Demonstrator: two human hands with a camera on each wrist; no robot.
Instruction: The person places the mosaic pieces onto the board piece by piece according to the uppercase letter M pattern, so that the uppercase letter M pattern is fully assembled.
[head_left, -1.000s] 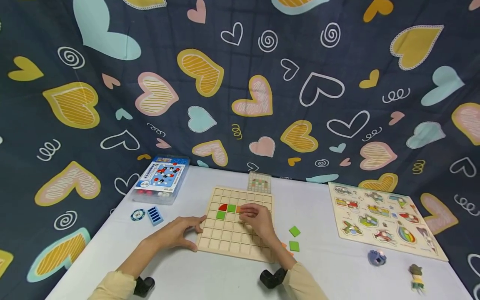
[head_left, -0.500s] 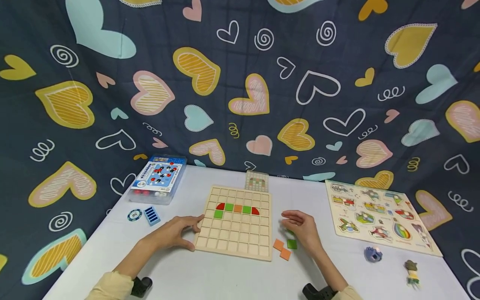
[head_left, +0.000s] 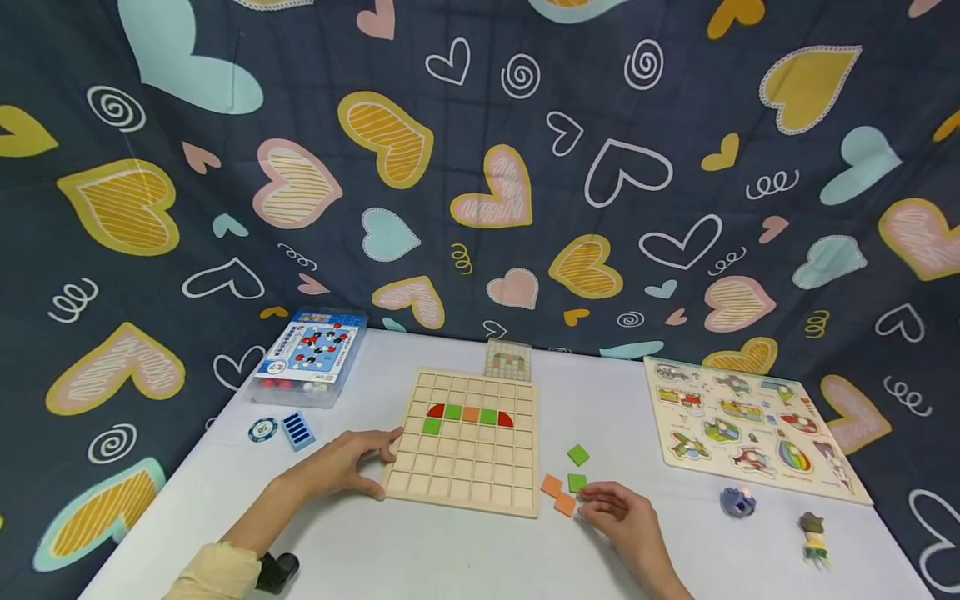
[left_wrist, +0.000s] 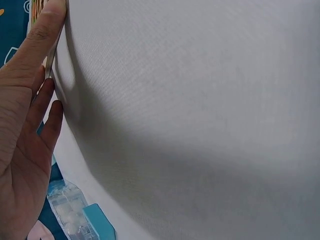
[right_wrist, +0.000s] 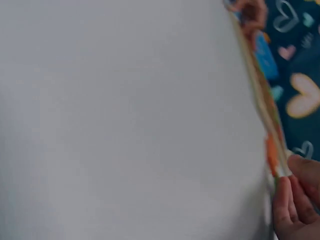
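Observation:
A wooden grid board (head_left: 465, 467) lies on the table, with a row of red, green and orange tiles (head_left: 470, 413) in its cells and one more green tile (head_left: 431, 427) below the row's left end. My left hand (head_left: 337, 467) touches the board's left edge, thumb by the near corner and fingers farther up. To the right of the board, my right hand (head_left: 626, 525) has its loosely bent fingertips beside a loose green tile (head_left: 577, 482) and an orange tile (head_left: 565, 503); whether they touch is unclear. Another orange tile (head_left: 552, 485) and another green tile (head_left: 578, 454) lie close by.
Behind the board stands a small pattern card (head_left: 508, 360). A plastic-cased kit (head_left: 307, 358), a round chip (head_left: 263, 429) and a blue slotted piece (head_left: 298, 430) are at left. A picture puzzle board (head_left: 750, 425), a blue figure (head_left: 738, 502) and another figurine (head_left: 813, 537) are at right.
My right hand placed an orange tile in the row, left the board, then moved down beside the lower loose tiles. My left hand keeps its place at the board's edge.

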